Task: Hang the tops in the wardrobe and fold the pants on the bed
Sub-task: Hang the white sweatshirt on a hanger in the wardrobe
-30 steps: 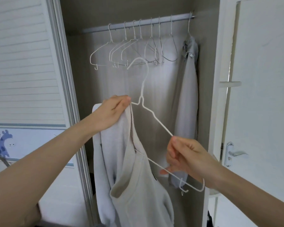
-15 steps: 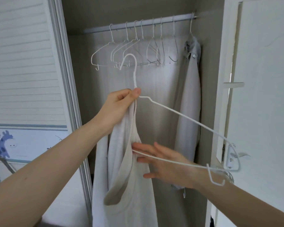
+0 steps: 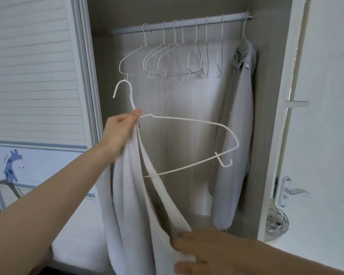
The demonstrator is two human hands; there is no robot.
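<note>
My left hand (image 3: pixel 121 132) pinches the neck of a white wire hanger (image 3: pixel 189 121) together with the shoulder of a pale grey top (image 3: pixel 131 197), in front of the open wardrobe. The hanger's left arm is threaded into the top; its right arm sticks out bare to the right. The top hangs down from my left hand. Low in the view, my right hand (image 3: pixel 195 253) holds the top's neckline fabric, blurred. Above, the wardrobe rail (image 3: pixel 189 24) carries several empty white hangers (image 3: pixel 167 58) and, at its right end, a hung grey top (image 3: pixel 236 135).
A louvred sliding wardrobe door (image 3: pixel 34 72) stands at the left, with a giraffe picture (image 3: pixel 12 165) below it. A white room door (image 3: pixel 326 116) with a lever handle (image 3: pixel 290 192) is at the right. A grey curved bar (image 3: pixel 0 187) shows at the lower left.
My right hand let go of the hanger's lower bar and dropped to the top's fabric near the bottom of the view. The hanger swung up to roughly level, held by my left hand.
</note>
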